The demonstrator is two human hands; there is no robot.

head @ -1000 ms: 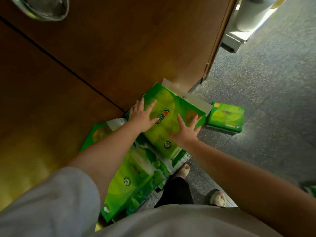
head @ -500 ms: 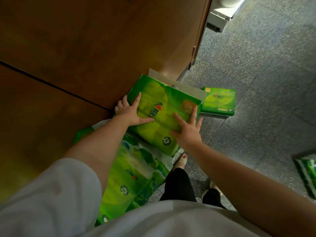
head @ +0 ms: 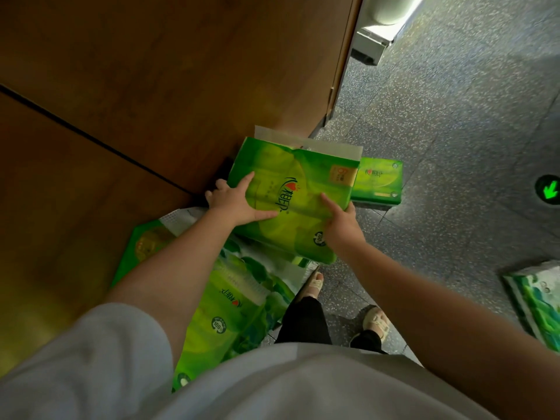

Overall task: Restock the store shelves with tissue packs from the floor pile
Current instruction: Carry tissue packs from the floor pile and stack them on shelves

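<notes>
Hands are gripping a large green tissue pack (head: 291,201) from both sides, near the middle of the head view. The left hand (head: 235,204) is clasping the pack's nine o'clock edge, thumb lying across the printed front and fingers curling behind the edge. The right hand (head: 339,222) is grasping the four o'clock side, thumb pressing on the front, fingers wrapping under the edge. The pack is tilting, its clear top flap pointing toward twelve o'clock, and it is sitting just in front of a brown wooden cabinet (head: 151,86) that is filling the view from nine to twelve o'clock. Whether the pack is touching the ones beneath it cannot be told.

More green packs are lying in a floor pile (head: 224,307) at seven o'clock from the held pack, partly hidden by the left forearm. A smaller green pack (head: 378,180) is resting on the speckled grey floor (head: 454,116) just beside the held one, at three o'clock. Another pack (head: 536,301) is showing at the frame's four o'clock edge, well apart. A green arrow marker (head: 549,190) is glowing on the floor at three o'clock. The person's sandalled feet (head: 375,324) are standing at six o'clock.
</notes>
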